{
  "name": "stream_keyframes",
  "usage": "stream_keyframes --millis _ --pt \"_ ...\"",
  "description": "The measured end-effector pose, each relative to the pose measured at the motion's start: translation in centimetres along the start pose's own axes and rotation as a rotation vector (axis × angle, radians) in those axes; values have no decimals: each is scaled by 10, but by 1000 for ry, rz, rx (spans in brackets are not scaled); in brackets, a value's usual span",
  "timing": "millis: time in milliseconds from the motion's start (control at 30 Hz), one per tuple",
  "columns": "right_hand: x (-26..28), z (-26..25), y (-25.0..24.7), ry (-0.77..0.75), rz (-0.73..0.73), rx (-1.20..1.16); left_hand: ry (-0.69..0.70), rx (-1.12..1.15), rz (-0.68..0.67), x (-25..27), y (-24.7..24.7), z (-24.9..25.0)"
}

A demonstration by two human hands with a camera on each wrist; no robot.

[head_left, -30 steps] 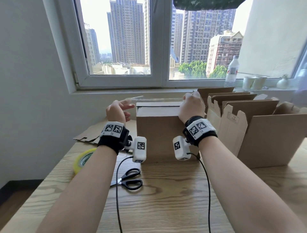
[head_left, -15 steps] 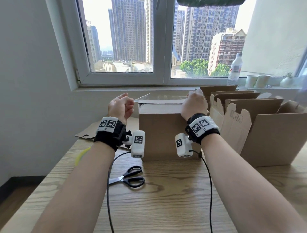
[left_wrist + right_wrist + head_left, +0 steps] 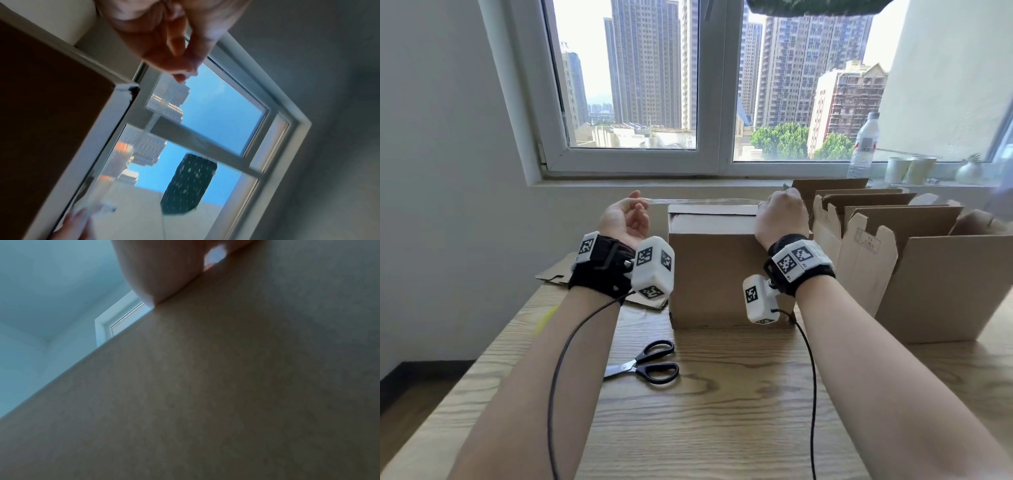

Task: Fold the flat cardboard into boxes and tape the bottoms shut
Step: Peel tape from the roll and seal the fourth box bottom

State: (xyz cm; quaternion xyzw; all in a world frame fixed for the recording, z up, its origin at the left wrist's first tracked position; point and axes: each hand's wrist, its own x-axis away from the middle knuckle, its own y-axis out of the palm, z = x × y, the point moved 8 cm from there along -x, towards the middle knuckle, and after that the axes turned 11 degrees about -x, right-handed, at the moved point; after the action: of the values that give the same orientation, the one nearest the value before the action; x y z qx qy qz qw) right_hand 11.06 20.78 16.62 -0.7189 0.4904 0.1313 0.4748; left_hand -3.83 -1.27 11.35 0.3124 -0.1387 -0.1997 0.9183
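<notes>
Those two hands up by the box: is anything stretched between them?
Yes. In the head view a strip of clear tape runs from the left hand to the right hand, just above the box.

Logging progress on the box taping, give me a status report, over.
Left hand pinches one end of the clear tape strip; right hand grips the other end at the box top. Strip stretched above the closed flaps, not yet stuck. Nothing in the way.

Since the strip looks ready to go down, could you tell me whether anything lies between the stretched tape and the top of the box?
Nothing visible does. The clear tape runs from the left hand to the right hand, just above the box, whose closed flaps are bare beneath it. The scissors lie on the table, well clear.
</notes>
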Motion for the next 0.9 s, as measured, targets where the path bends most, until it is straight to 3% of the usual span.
stream_keyframes --millis 67,200,400,600,900 --pt "1 0 2 9 -16 3 70 -32 35 -2 -5 5" --pt "6 10 10 46 -50 -34 353 -248 115 -1 -6 18" --pt "25 30 22 85 -48 -121 434 -545 135 -3 -1 7" --pt "16 23 6 73 45 -185 694 -959 220 7 4 24" --pt "24 27 -1 23 145 -224 904 -1242 469 22 2 30"
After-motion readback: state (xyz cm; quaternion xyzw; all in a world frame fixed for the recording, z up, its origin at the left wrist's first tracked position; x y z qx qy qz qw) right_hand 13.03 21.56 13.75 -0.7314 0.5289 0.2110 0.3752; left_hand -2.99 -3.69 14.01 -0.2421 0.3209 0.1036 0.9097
